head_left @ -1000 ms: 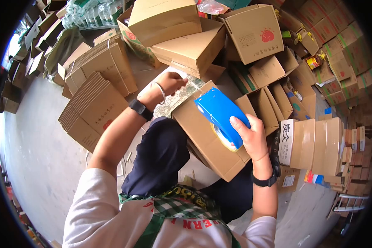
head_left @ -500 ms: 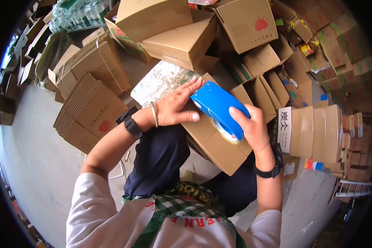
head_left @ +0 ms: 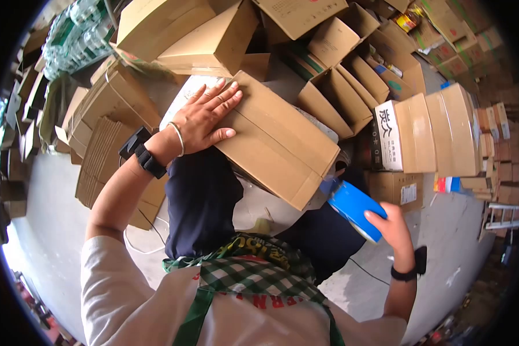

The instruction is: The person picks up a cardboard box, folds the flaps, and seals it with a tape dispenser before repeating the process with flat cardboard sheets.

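A closed brown cardboard box (head_left: 279, 135) lies in front of me at knee height, a seam running along its top. My left hand (head_left: 209, 118) rests flat on the far left end of the box, fingers spread. In my right hand (head_left: 388, 224) is a blue tape dispenser (head_left: 354, 210), gripped at its near end. Its far end is right at the box's near right corner. Part of the tape roll shows along the dispenser's lower edge.
Folded flat cartons (head_left: 104, 155) stand to the left, with packs of bottled water (head_left: 78, 40) behind. Open boxes (head_left: 334, 101) sit beyond the work box. A white-and-brown carton (head_left: 424, 135) stands on the right. A thin cable (head_left: 369, 271) lies on the floor.
The tape dispenser has gone from the far left part of the box top to beyond its near right end, in my right hand. My left hand has shifted left and now lies flat.
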Action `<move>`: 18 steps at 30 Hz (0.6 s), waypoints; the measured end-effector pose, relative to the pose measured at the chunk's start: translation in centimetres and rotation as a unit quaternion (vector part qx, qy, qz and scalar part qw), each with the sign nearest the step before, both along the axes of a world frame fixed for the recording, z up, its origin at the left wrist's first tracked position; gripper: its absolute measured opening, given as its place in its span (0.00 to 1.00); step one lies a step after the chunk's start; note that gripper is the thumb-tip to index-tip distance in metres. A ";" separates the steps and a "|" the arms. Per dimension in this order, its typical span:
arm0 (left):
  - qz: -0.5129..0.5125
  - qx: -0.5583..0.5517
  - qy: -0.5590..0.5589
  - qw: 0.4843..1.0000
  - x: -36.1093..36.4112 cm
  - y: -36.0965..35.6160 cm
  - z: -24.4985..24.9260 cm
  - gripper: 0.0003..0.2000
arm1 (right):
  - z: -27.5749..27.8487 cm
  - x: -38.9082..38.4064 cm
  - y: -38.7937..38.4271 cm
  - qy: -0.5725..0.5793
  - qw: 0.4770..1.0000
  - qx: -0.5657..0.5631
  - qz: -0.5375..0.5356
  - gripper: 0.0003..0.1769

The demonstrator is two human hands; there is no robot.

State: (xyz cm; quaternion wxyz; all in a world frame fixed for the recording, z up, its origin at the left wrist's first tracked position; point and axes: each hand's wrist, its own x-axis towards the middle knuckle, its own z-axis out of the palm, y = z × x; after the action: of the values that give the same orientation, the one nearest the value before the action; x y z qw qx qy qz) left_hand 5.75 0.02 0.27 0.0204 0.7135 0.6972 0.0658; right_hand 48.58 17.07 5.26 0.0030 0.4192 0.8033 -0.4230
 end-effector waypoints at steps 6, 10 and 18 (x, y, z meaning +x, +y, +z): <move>-0.001 0.002 0.061 0.998 6.3 1.0 0.5 0.45 | -2.2 -7.1 3.3 -0.027 0.993 -0.087 0.074 0.21; -0.063 0.001 0.012 0.998 12.8 2.2 0.8 0.37 | -12.2 -9.4 5.5 -0.149 0.964 0.027 0.217 0.27; 0.280 0.070 -0.211 0.934 0.4 0.9 -0.6 0.33 | -9.7 -7.9 0.1 -0.061 0.992 -0.002 0.111 0.29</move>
State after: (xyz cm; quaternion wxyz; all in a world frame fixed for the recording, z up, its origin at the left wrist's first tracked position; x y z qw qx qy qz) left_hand 6.10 0.88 -0.30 0.0980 0.4588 0.8419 0.2666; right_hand 40.64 17.13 -4.49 0.0995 0.3527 0.8423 -0.3952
